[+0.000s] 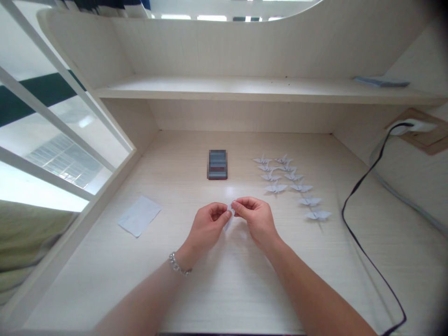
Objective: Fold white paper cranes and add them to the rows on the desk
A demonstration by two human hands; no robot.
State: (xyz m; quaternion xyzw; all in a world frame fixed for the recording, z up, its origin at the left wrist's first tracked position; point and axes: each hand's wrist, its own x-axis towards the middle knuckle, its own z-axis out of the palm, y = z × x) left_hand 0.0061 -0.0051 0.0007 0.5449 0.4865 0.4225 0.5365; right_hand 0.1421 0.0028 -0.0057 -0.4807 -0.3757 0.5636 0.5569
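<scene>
Over the middle of the desk, a small folded piece of white paper point(229, 211) is pinched between both hands, mostly covered by the fingers. My left hand point(210, 223) is closed on its left side, thumb and forefinger pressed together. From the right, my right hand point(256, 218) pinches the same paper with thumb and fingertips. Right of my hands stand several white paper cranes point(276, 187) in two slanting rows, wings spread. Off to the left lies a flat stack or sheet of white square paper point(139, 216).
A phone point(217, 164) lies beyond my hands, its screen blurred. At right a black cable point(354, 191) runs from a wall socket point(420, 128) down across the desk. A shelf point(224, 88) spans the back, with a flat bluish item point(381, 82) on it. Bars line the left side.
</scene>
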